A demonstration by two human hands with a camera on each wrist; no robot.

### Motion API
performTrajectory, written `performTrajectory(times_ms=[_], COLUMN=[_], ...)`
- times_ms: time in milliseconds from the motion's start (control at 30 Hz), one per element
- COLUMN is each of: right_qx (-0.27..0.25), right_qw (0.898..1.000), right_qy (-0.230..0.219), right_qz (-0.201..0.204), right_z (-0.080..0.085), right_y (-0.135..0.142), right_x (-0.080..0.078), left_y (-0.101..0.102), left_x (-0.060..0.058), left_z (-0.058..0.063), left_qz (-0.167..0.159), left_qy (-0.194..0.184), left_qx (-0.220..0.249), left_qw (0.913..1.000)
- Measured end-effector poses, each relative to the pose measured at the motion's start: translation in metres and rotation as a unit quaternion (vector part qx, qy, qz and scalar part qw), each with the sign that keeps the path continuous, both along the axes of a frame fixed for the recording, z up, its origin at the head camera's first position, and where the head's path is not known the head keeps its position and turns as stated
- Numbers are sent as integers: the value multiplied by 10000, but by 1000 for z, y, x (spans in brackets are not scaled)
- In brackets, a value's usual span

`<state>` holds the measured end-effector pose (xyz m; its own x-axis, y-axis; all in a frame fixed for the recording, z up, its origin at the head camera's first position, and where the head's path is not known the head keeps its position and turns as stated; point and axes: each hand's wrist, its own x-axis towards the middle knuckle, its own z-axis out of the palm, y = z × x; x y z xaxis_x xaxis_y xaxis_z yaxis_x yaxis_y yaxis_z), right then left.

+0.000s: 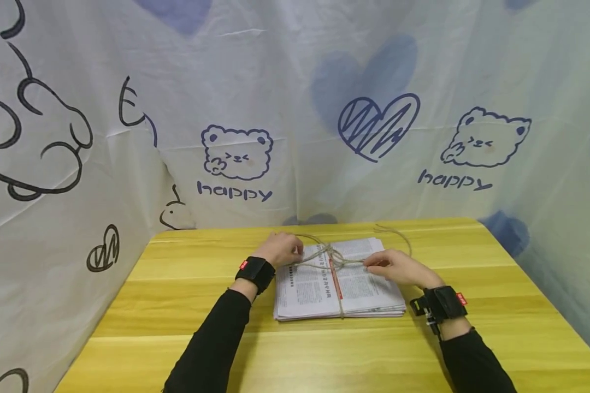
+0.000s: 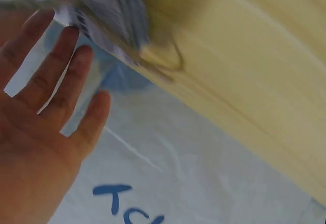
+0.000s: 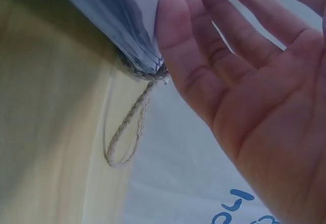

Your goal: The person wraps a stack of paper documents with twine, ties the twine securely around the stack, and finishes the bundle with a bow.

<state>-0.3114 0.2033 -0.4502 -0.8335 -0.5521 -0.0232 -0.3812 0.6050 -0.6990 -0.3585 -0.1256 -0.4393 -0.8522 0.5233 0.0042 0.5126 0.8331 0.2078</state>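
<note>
Newspaper stack [image 1: 305, 297] lies on counter [image 1: 177, 305], twine [image 1: 331, 251] knotted above. Left hand [image 1: 279, 250] and right hand [image 1: 398, 266]: each grip closed, apparently pinching twine. Judged step: bow-tightening; next calls for even outward pull.

Head view faces forward-down; close wrist views share the newspapers [image 1: 312, 292].

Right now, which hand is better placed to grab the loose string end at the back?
Probably the right hand, though it appears to be pinching string: the loose end curves over the table just beyond it, while the left hand is at the left side of the newspaper stack.
</note>
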Motion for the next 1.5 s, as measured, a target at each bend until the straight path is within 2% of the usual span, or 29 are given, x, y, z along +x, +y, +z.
performTrajectory(times_ms=[167, 300, 600, 733, 833, 933, 1067, 1300, 1400, 1500], right_qx=[-55, -60, 163, 305, 399, 467, 567, 708, 895, 1286], right_qw=[10000, 9999, 9998, 9991, 9987, 9981, 9971, 9944, 9894, 9770], right_qy=[-65, -124, 62, 206, 243, 345, 499, 784, 1114, 1541], right_qz=[-33, -25, 14, 213, 216, 201, 124, 17, -247, -712], right_z=[-3, -5, -3, -2, -3, -3, -2, -4, -6, -10], right_y=[0, -1, -6, -12, -17, -21, -27, -39, -47, -56], right_x=[2, 2, 2, 3, 3, 4, 6, 9, 10, 12], left_y=[18, 24, 7, 4, 10, 21, 37, 53, 56, 55], left_x=[0, 1, -1, -2, 0, 2, 4, 6, 5, 4], left_z=[-6, -9, 0, 0, 1, 1, -1, -4, -5, -5], left_qz=[-258, -386, 104, 95, -99, -431, -777, -1007, -1120, -1198], left_qy=[-76, 19, -294, -449, -485, -447, -362, -378, -399, -487], left_qx=[424, 508, 578, 534, 485, 445, 568, 1067, 1058, 1006], left_qw=[9987, 9980, 9978, 9975, 9976, 9971, 9947, 9885, 9873, 9865])
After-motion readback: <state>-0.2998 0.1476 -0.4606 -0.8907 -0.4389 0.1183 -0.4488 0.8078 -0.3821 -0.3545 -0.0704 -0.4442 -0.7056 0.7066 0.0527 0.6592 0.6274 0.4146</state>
